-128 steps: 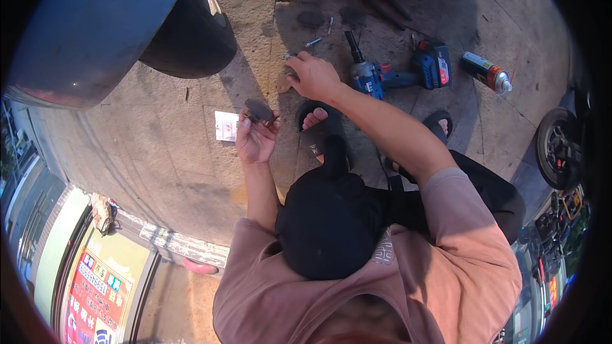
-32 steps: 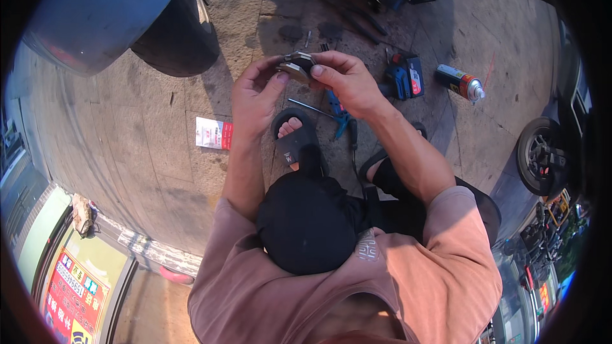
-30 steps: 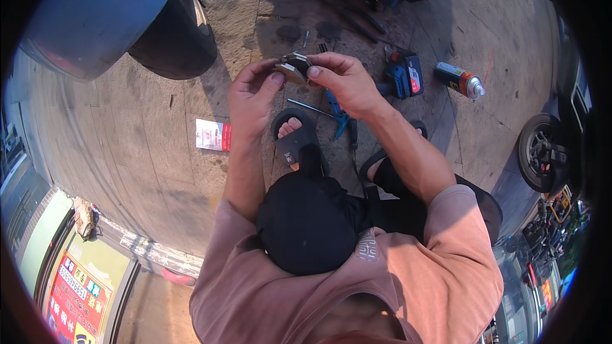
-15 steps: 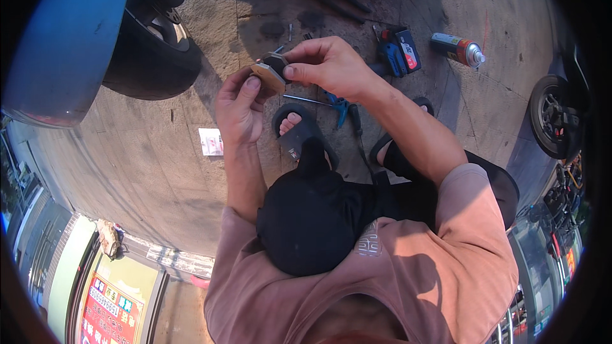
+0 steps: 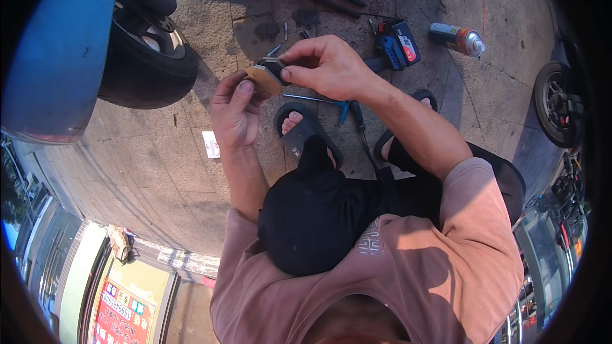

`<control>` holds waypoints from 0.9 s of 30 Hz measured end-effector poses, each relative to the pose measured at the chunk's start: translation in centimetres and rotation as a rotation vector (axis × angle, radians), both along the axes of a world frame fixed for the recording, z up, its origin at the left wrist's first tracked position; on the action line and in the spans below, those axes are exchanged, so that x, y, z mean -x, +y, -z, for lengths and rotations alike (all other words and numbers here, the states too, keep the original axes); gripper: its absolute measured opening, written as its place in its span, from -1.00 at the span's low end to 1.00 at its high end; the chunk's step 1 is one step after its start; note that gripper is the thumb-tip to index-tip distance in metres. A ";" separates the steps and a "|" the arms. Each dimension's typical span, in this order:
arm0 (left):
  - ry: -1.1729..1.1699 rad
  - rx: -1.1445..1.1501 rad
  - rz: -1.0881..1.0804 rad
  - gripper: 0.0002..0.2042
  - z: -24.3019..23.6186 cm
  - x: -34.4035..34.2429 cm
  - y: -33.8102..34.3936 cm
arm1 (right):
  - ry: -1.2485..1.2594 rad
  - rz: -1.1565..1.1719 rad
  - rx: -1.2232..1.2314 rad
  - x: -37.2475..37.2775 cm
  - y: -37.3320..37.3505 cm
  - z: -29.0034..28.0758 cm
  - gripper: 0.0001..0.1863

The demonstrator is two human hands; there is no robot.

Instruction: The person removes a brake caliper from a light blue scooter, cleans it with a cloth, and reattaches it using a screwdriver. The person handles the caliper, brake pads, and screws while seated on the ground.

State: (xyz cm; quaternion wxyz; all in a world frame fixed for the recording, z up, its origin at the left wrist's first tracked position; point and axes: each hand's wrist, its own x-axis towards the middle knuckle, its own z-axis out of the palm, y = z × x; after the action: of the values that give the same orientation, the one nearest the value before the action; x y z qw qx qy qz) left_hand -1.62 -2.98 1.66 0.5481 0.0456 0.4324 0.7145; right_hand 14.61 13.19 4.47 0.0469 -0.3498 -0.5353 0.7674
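Note:
My left hand [image 5: 236, 114] pinches a flat, tan-gold plate with angled edges, which looks like a brake pad [image 5: 262, 80], between thumb and fingers. Thumb and fingers of my right hand [image 5: 328, 69] close on a second brake pad [image 5: 273, 65], dark-faced with a metal backing. The two pads are held side by side in front of me, overlapping in view; whether they touch I cannot tell. Below them on the paving lies a T-handle wrench [image 5: 341, 108] with a blue grip. My right hand hides part of the ground behind it.
A blue cordless power tool [image 5: 395, 48] and a spray can [image 5: 456, 39] lie beyond my right forearm. Small metal pins [image 5: 285, 30] and dark long-handled pliers [image 5: 328, 0] are farther off. At left stands a vehicle's wheel [image 5: 150, 64]; a white packet [image 5: 210, 144] lies near my left wrist.
The tan-gold pad has turned so more of its flat face shows. My hands have shifted slightly left in view; both still grip their pads.

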 end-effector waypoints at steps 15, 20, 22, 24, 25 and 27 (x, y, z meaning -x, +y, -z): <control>-0.037 -0.052 0.031 -0.77 0.0 0.2 -0.3 | 0.063 -0.010 0.014 0.2 -0.1 0.0 -0.75; -0.059 -0.043 -0.014 -0.78 -0.4 0.1 0.1 | 0.066 0.024 0.003 0.4 0.0 -0.3 -0.70; -0.096 -0.049 -0.026 -0.77 -0.4 0.1 0.2 | 0.043 0.032 0.069 0.4 0.1 -0.6 -0.70; -0.113 -0.027 -0.017 -0.77 -0.3 0.3 0.2 | 0.030 0.030 0.072 0.6 0.2 -0.8 -0.70; -0.129 -0.014 -0.025 -0.77 -0.2 0.4 0.2 | 0.028 0.032 0.074 0.6 0.2 -0.8 -0.70; -0.153 -0.055 0.039 -0.79 -0.2 0.7 0.2 | 0.032 0.027 0.079 0.6 0.3 -1.0 -0.71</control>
State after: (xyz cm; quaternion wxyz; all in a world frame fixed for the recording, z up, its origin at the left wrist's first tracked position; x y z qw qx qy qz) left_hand -2.35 -2.81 1.84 0.5919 0.0144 0.3684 0.7168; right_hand 13.97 13.54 5.43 0.0520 -0.3463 -0.4988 0.7928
